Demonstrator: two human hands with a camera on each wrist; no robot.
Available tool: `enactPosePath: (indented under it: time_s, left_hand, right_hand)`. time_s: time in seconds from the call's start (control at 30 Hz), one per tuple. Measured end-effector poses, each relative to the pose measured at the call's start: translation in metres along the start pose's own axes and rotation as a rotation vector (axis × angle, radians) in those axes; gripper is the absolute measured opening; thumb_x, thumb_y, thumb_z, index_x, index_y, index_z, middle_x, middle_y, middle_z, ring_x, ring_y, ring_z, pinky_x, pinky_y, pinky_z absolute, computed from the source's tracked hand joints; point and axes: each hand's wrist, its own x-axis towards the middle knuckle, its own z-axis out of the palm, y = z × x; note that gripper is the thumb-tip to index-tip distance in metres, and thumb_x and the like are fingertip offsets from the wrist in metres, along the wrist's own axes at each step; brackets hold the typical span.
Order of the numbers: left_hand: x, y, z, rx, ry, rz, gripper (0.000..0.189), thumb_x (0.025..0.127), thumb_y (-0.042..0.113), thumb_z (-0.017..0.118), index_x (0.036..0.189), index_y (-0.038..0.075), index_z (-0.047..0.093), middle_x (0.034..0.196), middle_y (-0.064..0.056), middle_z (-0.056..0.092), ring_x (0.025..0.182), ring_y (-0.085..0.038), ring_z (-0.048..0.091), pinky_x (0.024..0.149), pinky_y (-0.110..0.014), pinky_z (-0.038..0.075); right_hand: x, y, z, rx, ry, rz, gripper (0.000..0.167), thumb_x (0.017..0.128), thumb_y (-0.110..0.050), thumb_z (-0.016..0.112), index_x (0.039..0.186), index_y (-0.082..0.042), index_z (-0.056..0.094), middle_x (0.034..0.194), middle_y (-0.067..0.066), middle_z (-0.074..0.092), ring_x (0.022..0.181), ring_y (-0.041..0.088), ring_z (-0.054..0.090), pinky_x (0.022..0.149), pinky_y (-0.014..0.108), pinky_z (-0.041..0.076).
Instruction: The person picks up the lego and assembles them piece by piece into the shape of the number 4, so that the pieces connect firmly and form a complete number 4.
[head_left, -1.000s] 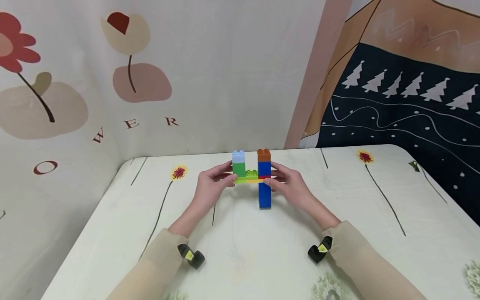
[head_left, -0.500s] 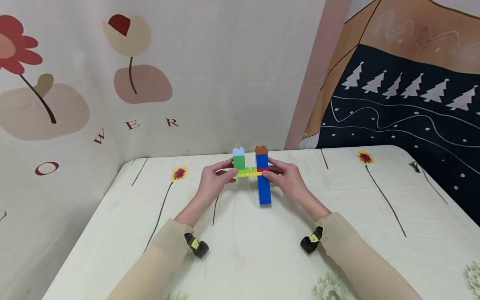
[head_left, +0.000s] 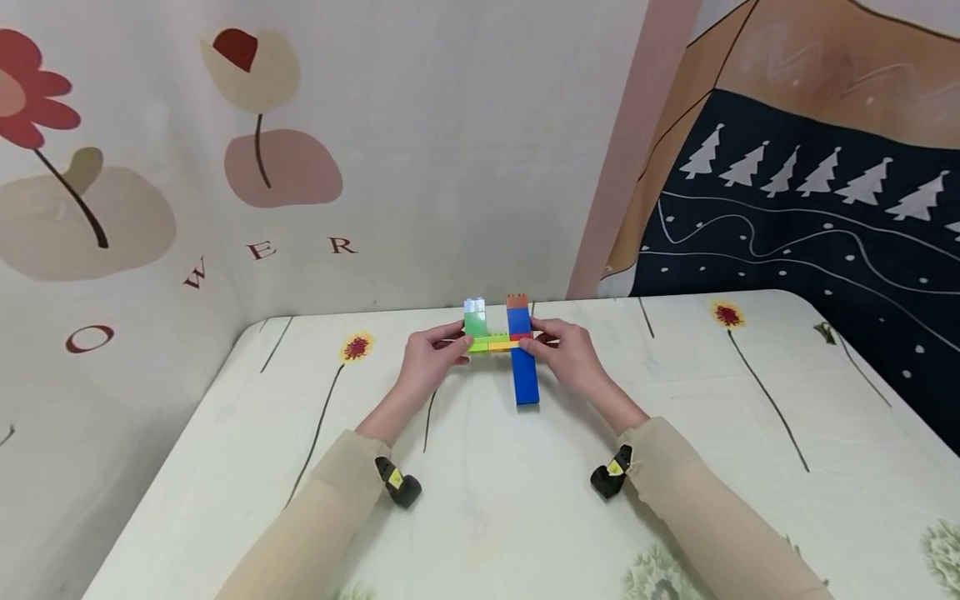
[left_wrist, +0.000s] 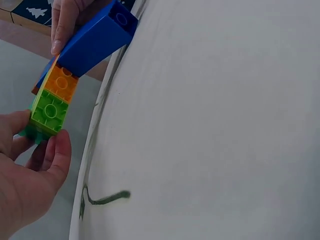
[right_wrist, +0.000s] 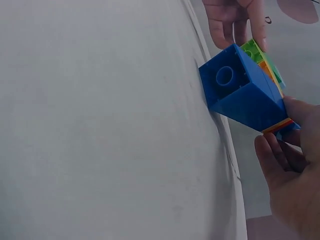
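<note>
Both hands hold one joined model of toy building bricks. My left hand (head_left: 429, 358) pinches its left end at the lime green brick (head_left: 480, 345), where a green brick (head_left: 476, 323) and a pale blue brick (head_left: 474, 304) are stacked. My right hand (head_left: 568, 354) grips the taller right column near its thin red layer. That column has a long blue brick (head_left: 526, 379) below and a brown-orange brick (head_left: 517, 302) on top. A yellow-orange brick (left_wrist: 62, 84) bridges the two sides. Hollow undersides show in both wrist views. Whether the blue foot touches the table cannot be told.
A pale cloth with printed flowers covers the table (head_left: 480, 500). Behind its far edge hangs a printed curtain (head_left: 450, 167), with a dark tree-patterned cloth (head_left: 795, 200) at the right. Each wrist carries a small black camera (head_left: 403, 490).
Both hands have reached a little forward, carrying the brick model slightly up and left in the head view. The model has tilted, its blue foot slanting to the lower right.
</note>
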Motion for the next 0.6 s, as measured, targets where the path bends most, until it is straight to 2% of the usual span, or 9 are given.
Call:
enactPosePath:
  time_s: [0.17,0.3,0.4,0.6]
  left_hand:
    - [0.0024,-0.0024,0.0005,-0.013,-0.011,-0.017,0.04,0.097,0.002,0.069,0.135,-0.005,0.063,0.122,-0.021,0.066,0.09,-0.025,0.07,0.079,-0.031,0.061]
    - [0.0026,-0.0032,0.0008,-0.012,-0.013,-0.01,0.039,0.096,0.0,0.069,0.134,-0.007,0.063,0.121,-0.023,0.066,0.091,-0.032,0.07,0.078,-0.03,0.061]
    - [0.0029,-0.0031,0.0006,0.021,-0.017,-0.018,0.038,0.096,0.0,0.069,0.133,-0.007,0.064,0.119,-0.024,0.067,0.095,-0.033,0.07,0.08,-0.03,0.061]
    - [0.0045,-0.0051,0.0002,0.111,-0.034,-0.071,0.038,0.097,0.005,0.07,0.133,-0.005,0.065,0.119,-0.021,0.069,0.096,-0.025,0.071,0.081,-0.031,0.061]
  right_hand:
    - [0.003,0.001,0.0024,-0.014,0.011,0.009,0.046,0.099,-0.015,0.071,0.141,-0.002,0.061,0.129,0.018,0.067,0.112,0.032,0.065,0.093,0.04,0.058]
    - [0.0043,0.0026,0.0045,-0.008,0.007,0.03,0.047,0.099,-0.015,0.071,0.142,0.0,0.059,0.126,0.018,0.068,0.111,0.031,0.065,0.091,0.038,0.058]
    - [0.0056,0.0035,0.0056,-0.001,0.0,0.044,0.047,0.1,-0.015,0.07,0.142,0.001,0.058,0.124,0.018,0.068,0.11,0.03,0.066,0.09,0.037,0.059]
    - [0.0085,0.0033,0.0075,-0.029,-0.023,0.049,0.045,0.102,-0.015,0.065,0.143,0.004,0.057,0.126,0.02,0.068,0.111,0.03,0.065,0.094,0.04,0.057]
